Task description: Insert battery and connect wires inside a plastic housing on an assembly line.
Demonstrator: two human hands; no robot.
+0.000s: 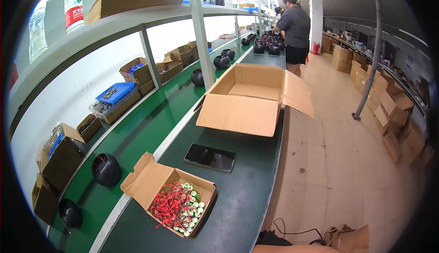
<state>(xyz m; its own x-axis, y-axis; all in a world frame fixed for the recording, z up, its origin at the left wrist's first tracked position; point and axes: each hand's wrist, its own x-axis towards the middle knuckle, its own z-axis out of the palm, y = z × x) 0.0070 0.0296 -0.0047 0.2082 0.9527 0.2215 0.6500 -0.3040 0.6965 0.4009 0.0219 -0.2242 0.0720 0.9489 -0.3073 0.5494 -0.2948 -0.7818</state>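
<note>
Neither of my hands showed in the view, so I could not tell the state of either grip or whether anything was held. Nearest to my position was a small open carton (pixel 170 192) on the dark worktop (pixel 247 193), its flaps spread, holding green-and-white cylindrical cells tangled with red wires (pixel 171 205). Just beyond the small carton, apart from it, a black phone (pixel 210 157) lay flat with its screen up. Farther beyond, a large empty cardboard box (pixel 249 98) stood open, one flap hanging past the worktop edge. To the left of the small carton ran a green conveyor belt (pixel 146 129), carrying a black dome-shaped housing (pixel 106 169) near the carton and a second one (pixel 70 213) closer to me. Past the belt, a row of open boxes of parts (pixel 116 99) sat below a white shelf (pixel 114 24). At the far end, well away from the small carton, another person (pixel 292 31) stood working.
</note>
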